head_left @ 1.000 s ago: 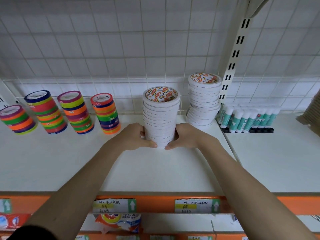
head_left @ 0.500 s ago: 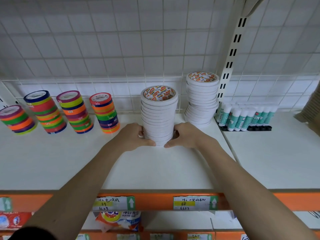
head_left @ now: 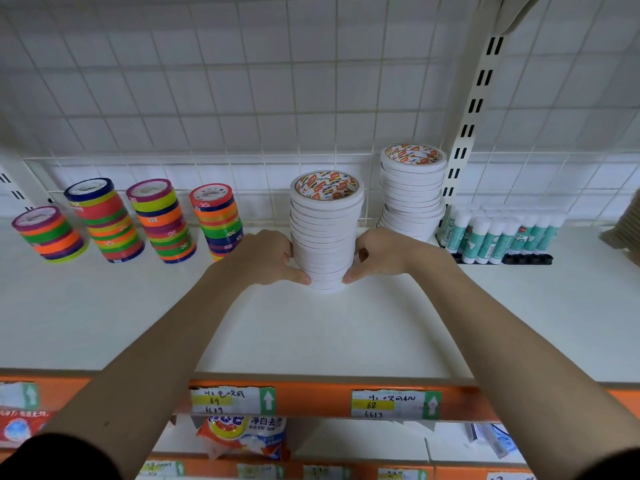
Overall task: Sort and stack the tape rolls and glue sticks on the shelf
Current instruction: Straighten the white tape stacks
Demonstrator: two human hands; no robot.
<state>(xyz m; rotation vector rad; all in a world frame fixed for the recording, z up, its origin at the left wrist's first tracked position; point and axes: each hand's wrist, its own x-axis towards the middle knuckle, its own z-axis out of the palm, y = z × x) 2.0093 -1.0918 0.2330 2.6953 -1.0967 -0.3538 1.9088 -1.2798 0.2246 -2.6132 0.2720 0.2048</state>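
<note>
A tall stack of white tape rolls (head_left: 325, 233) stands on the white shelf (head_left: 311, 327), near its middle. My left hand (head_left: 266, 258) grips the stack's lower left side and my right hand (head_left: 381, 252) grips its lower right side, thumbs in front. A second white tape stack (head_left: 412, 188) stands behind it to the right, leaning a little. Several stacks of coloured tape rolls (head_left: 159, 220) line the back left. Green and white glue sticks (head_left: 498, 237) stand in a row at the back right.
A wire grid (head_left: 242, 98) backs the shelf and a slotted upright post (head_left: 467, 126) rises beside the second stack. An orange front rail with price labels (head_left: 232, 400) runs below. A brown object (head_left: 627, 223) sits at the far right edge.
Both hands keep their hold on the white stack. The stack has shifted slightly backward on the shelf, closer to the second stack.
</note>
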